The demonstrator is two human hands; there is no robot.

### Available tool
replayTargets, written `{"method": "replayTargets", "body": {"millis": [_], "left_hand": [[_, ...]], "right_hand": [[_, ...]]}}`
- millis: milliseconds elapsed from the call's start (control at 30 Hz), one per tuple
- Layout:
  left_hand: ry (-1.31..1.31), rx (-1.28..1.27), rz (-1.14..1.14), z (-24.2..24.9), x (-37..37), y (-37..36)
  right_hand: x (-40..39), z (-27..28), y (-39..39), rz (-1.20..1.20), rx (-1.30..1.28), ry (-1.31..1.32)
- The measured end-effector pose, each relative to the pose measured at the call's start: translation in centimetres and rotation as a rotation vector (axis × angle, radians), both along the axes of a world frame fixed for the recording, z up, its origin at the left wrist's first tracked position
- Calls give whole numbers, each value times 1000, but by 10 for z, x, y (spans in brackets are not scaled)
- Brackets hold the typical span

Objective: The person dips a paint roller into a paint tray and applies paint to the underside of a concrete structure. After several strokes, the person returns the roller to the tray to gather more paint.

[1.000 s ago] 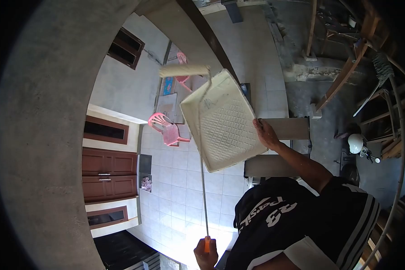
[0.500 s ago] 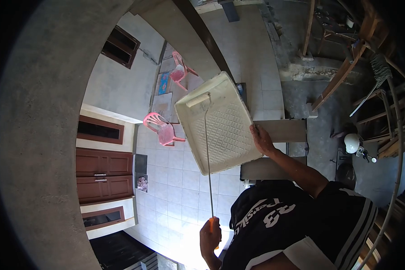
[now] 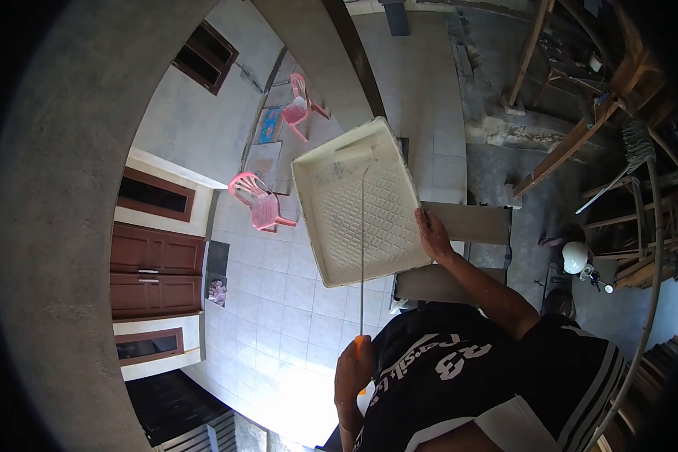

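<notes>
Over the tiled floor (image 3: 271, 279): cream paint tray (image 3: 375, 207), its edge pinched in your right hand (image 3: 435, 238).
Orange handle (image 3: 361, 348): your left hand (image 3: 351, 369) wraps around it.
Roller rod (image 3: 362, 294): crosses before the tray.

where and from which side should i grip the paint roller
Probably its orange handle, from the person's side, as the left hand does. The handle is thicker than the slim rod and clear of the tray, which the rod's far part crosses in view.
</notes>
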State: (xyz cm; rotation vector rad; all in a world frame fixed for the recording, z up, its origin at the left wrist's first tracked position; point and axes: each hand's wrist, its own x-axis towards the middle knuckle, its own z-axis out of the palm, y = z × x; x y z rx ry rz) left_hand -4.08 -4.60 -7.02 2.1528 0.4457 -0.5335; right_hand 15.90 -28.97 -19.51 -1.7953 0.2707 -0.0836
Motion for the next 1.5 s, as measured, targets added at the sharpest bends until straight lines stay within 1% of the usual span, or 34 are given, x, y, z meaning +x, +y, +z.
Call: {"method": "replayTargets", "body": {"millis": [33,67,100,200,300,500,600,700,733,833,933,1033,1067,1200,1300,1333,1433,1467,1500], "left_hand": [[15,-27,11,0,-2,4],[75,-48,71,11,-2,3],[46,-48,100,0,-9,12],[50,-13,154,6,-13,25],[19,72,110,17,-19,30],[27,25,116,36,-13,16],[48,63,75,38,1,3],[63,99,27,36,12,-1],[144,84,54,37,15,-4],[-35,119,-58,5,-3,4],[90,106,-8,26,-5,3],[318,91,68,56,-10,3],[245,78,11,52,-16,10],[283,8,38,60,-28,19],[404,-108,169,83,-6,6],[374,-144,170,77,-5,11],[334,-135,155,90,18,12],[267,-173,176,89,21,13],[274,-157,194,98,28,11]], "right_hand": [[1,-5,-1,-2,-12,-5],[2,-3,-2,6,1,4],[4,-2,-3,14,15,14],[5,8,-5,46,-4,50],[4,8,-6,71,-39,66],[4,0,-5,52,-54,43],[3,-4,-6,53,-64,45],[2,-2,-3,43,-58,29],[2,-1,-2,35,-53,20],[1,5,-5,54,-15,37],[5,-7,-7,69,-21,69],[4,2,-5,75,-19,73],[4,1,-5,76,-27,71],[6,2,-6,86,-91,47],[7,11,-7,103,-103,61],[7,15,-7,108,-98,70],[7,5,-6,100,-126,68],[6,6,-5,101,-127,67],[4,9,-5,100,-127,67]]}}
